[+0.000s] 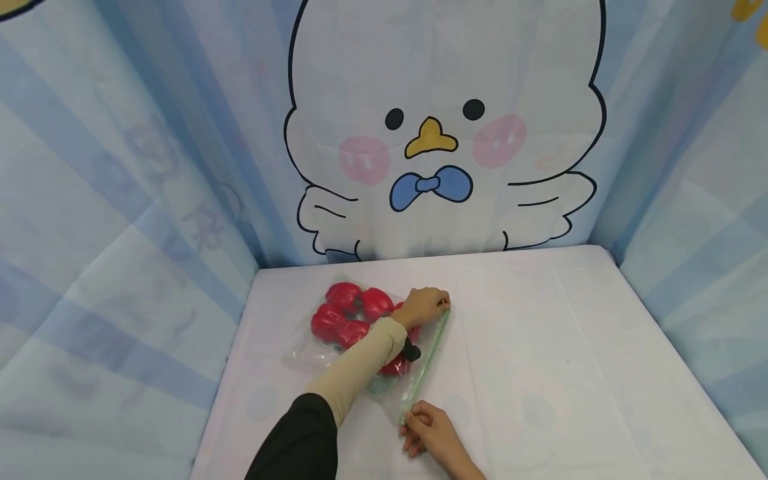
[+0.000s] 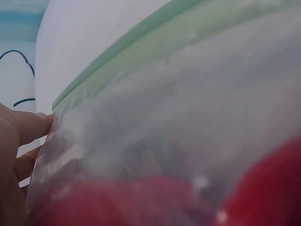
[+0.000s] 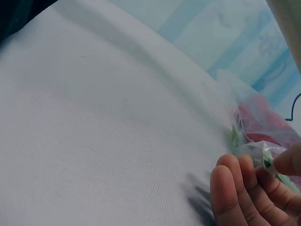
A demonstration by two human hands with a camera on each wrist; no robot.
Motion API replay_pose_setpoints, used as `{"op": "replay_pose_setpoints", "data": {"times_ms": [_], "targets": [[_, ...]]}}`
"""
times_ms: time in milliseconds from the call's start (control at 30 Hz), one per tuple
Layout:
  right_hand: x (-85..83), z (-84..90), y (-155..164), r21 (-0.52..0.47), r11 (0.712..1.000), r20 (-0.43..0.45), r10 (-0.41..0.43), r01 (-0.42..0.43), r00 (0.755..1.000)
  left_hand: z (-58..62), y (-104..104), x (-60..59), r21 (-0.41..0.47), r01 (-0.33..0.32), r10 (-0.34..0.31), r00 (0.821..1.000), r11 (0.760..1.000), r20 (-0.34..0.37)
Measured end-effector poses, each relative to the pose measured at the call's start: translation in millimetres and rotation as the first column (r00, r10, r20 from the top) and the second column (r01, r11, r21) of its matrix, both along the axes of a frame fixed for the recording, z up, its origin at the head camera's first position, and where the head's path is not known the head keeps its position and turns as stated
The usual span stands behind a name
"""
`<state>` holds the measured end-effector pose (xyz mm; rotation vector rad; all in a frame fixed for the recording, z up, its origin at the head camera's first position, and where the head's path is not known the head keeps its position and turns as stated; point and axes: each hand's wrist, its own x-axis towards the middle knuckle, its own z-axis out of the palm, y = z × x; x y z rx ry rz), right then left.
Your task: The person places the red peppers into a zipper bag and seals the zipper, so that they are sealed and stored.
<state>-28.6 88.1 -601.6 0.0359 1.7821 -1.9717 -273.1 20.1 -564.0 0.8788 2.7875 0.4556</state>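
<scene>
A clear zip bag [image 1: 393, 397] with a green closure strip [image 1: 433, 347] lies on the table. Inside it are several glossy red lobed objects [image 1: 329, 323], perhaps peppers; their kind is not certain. My left hand [image 1: 423, 307] reaches across the bag and pinches the far end of the strip. In the left wrist view, its thumb and fingers [image 2: 30, 127] are at the bag's corner, beside the green edge [image 2: 117, 52]. My right hand [image 1: 433, 433] pinches the near end of the strip between thumb and forefinger, its other fingers [image 3: 230, 188] loosely bent. The left forearm hides part of the bag.
A white cloth covers the table [image 1: 540, 373], stretching away to the right of the bag. Blue and white curtains [image 1: 120, 200] hang on the left, right and back, the back one printed with a cartoon bird [image 1: 432, 220].
</scene>
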Motion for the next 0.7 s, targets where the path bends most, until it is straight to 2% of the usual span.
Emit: {"op": "replay_pose_setpoints", "data": {"times_ms": [167,333,500,700], "targets": [[1.4,2.2,1.5,0.016,1.000,0.004,-0.006,0.006,1.000,0.4,-7.7,3.9,-0.120,0.018,-0.027,0.997,0.993,-0.073],[2.1,3.4,6.1,0.033,0.999,0.001,-0.025,0.025,1.000,9.2,-22.3,10.6,-0.197,0.013,-0.034,0.994,0.980,-0.101],[-0.9,3.4,15.0,0.054,0.997,0.000,-0.062,0.062,0.998,23.5,-44.4,18.7,-0.171,-0.025,0.007,0.995,0.985,-0.104],[-8.9,4.6,27.7,0.109,0.986,0.004,-0.126,0.125,0.992,36.3,-79.9,31.2,-0.092,-0.107,0.100,0.992,0.990,-0.080]]}}
